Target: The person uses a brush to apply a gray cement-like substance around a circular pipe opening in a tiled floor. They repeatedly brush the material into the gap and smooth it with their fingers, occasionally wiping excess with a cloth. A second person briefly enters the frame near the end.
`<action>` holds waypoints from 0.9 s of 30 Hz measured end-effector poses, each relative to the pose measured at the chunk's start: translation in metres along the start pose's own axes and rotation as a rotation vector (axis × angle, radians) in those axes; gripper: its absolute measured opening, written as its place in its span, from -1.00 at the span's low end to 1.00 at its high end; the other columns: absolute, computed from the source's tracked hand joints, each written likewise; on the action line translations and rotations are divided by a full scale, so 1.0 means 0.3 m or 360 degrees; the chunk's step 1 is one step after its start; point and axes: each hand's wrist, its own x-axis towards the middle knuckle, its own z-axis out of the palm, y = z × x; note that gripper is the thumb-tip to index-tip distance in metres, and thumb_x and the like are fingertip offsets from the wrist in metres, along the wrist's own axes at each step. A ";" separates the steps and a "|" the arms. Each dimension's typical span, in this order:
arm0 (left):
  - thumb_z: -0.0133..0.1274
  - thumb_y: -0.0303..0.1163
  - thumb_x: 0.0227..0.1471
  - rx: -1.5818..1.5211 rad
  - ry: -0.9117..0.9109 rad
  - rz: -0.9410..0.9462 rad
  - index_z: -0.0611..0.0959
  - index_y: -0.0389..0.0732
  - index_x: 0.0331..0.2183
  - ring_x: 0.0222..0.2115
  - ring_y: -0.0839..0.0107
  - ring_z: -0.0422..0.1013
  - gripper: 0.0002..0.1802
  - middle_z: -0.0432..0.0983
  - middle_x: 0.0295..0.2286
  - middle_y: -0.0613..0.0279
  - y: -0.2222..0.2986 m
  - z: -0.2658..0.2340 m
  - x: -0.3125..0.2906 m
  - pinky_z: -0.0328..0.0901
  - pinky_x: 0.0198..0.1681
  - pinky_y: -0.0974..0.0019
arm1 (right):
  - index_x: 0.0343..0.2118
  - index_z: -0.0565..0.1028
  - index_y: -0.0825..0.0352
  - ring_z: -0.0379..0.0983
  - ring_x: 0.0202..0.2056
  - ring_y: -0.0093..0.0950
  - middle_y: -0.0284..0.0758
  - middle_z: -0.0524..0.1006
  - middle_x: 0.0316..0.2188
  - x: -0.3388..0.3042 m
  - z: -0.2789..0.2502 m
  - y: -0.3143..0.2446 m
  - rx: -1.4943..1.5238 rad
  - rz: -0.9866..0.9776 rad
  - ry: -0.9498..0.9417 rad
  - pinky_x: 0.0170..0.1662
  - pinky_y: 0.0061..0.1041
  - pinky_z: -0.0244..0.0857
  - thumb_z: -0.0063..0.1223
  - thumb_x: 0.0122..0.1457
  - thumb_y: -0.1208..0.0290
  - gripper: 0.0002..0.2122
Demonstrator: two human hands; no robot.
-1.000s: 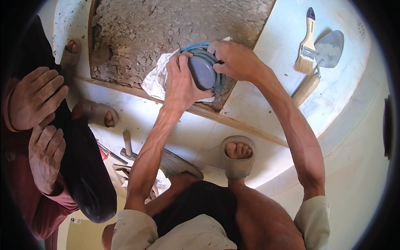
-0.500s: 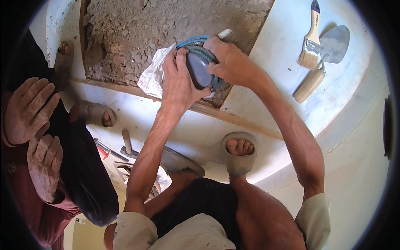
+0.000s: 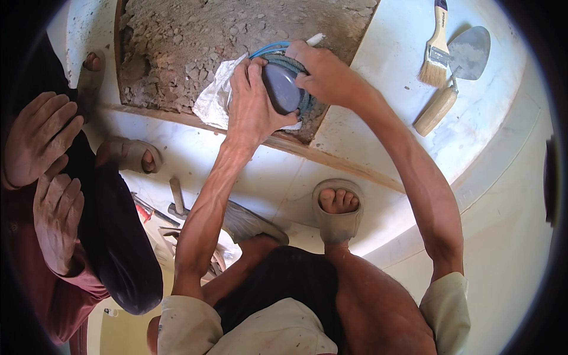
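Observation:
Near the corner of a rubble-filled recess, a smooth grey round cap (image 3: 282,89) sits with a grey-green rope-like coil (image 3: 285,61) wrapped around its far and right sides. My left hand (image 3: 251,106) grips the cap's left side, thumb along the near edge and fingers over the far left. From the right, my right hand (image 3: 324,72) is closed on the coil, its fingertips partly hidden. Thin blue tubing (image 3: 267,48) loops beyond the coil. A white end piece (image 3: 315,39) sticks out past my right fingers. Crumpled white sacking (image 3: 216,97) lies under and left of my left hand.
Broken dirt (image 3: 195,47) fills the framed recess. On pale tile to the right lie a paintbrush (image 3: 438,50) and a trowel (image 3: 470,53). A hammer (image 3: 176,192) and other tools lie at lower left. Close on the left is another person's hand (image 3: 44,139).
The whole view has shifted slightly, with the tools and recess a little higher in the picture. Both my hands keep their hold on the cap and coil.

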 end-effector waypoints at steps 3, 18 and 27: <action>0.66 -0.25 -0.44 0.0005 0.0049 0.0002 0.27 -0.30 0.23 0.19 -0.17 0.25 0.25 0.22 0.13 -0.16 0.000 0.009 -0.016 0.33 0.26 -0.07 | 0.13 0.47 0.41 0.61 -0.01 -0.05 0.04 0.65 -0.10 0.025 -0.039 -0.012 0.0153 0.0048 -0.0073 0.07 -0.19 0.44 0.17 0.26 0.47 -0.62; 0.64 -0.27 -0.44 -0.0038 0.0033 -0.0029 0.27 -0.32 0.26 0.20 -0.19 0.24 0.27 0.23 0.14 -0.17 0.002 -0.001 -0.002 0.34 0.27 -0.10 | -0.03 0.58 0.52 0.59 -0.10 0.05 0.14 0.63 -0.16 0.045 0.046 0.007 -0.0049 0.0006 0.0135 0.02 -0.18 0.46 0.16 0.28 0.39 -0.69; 0.65 -0.30 -0.44 -0.0065 0.0008 -0.0035 0.27 -0.27 0.27 0.22 -0.19 0.22 0.28 0.22 0.15 -0.18 -0.003 -0.001 -0.019 0.34 0.27 -0.11 | -0.06 0.60 0.48 0.61 -0.15 0.03 0.07 0.66 -0.22 0.032 0.074 -0.009 0.0004 0.0073 0.0281 -0.01 -0.19 0.46 0.14 0.32 0.29 -0.69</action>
